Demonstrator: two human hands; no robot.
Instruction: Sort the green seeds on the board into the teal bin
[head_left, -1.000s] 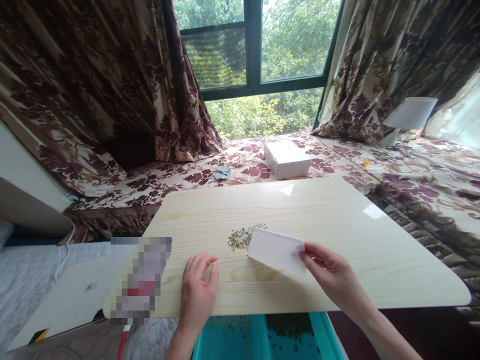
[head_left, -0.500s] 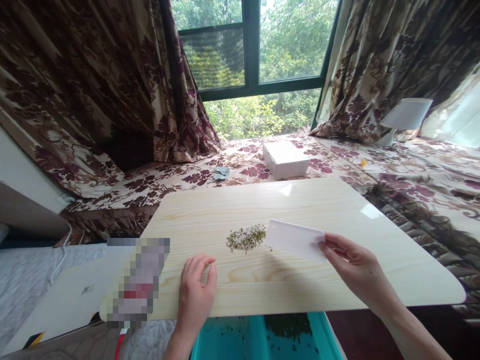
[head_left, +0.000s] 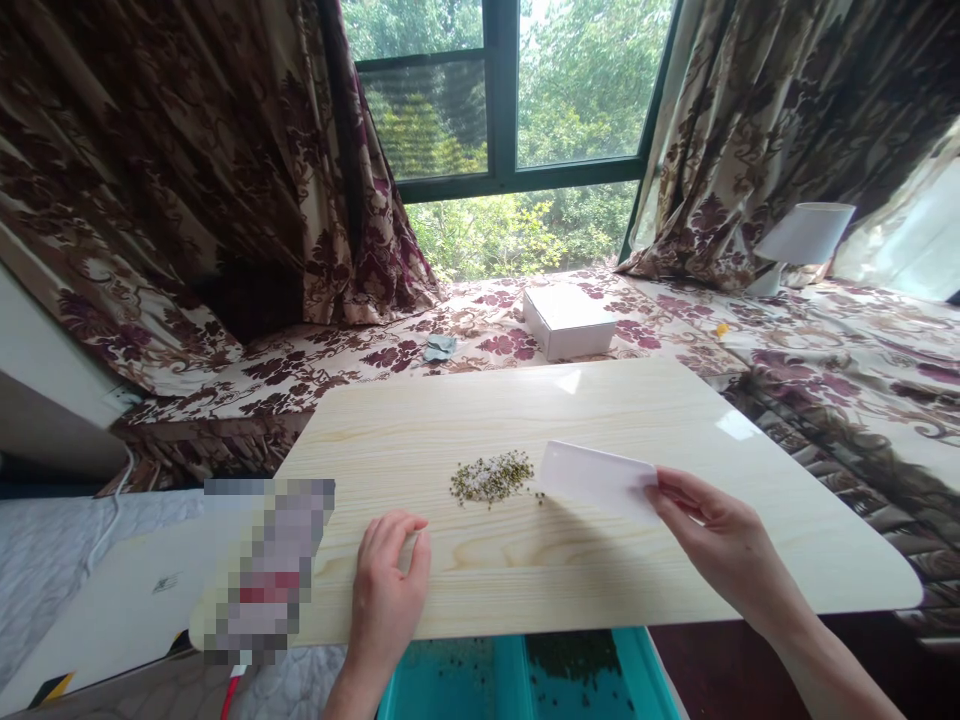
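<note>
A small pile of green and white grains lies on the pale wood-patterned table, with a few loose grains at its right end. My right hand pinches the right end of a white card between thumb and fingers. The card is tilted and stands just right of the pile, apart from most of it. My left hand rests near the table's front edge, left of and nearer than the pile, fingers curved and thumb apart, holding nothing.
Below the front edge sits a turquoise divided bin; dark green grains lie in its right compartment. A pixelated object with a red cable is at the table's left. Behind stand a white box, a grey-blue cloth and a lamp.
My right hand has drawn the white card rightward off the pile, uncovering the grains, then slowed. My left hand keeps its place on the table. The view has shifted slightly.
</note>
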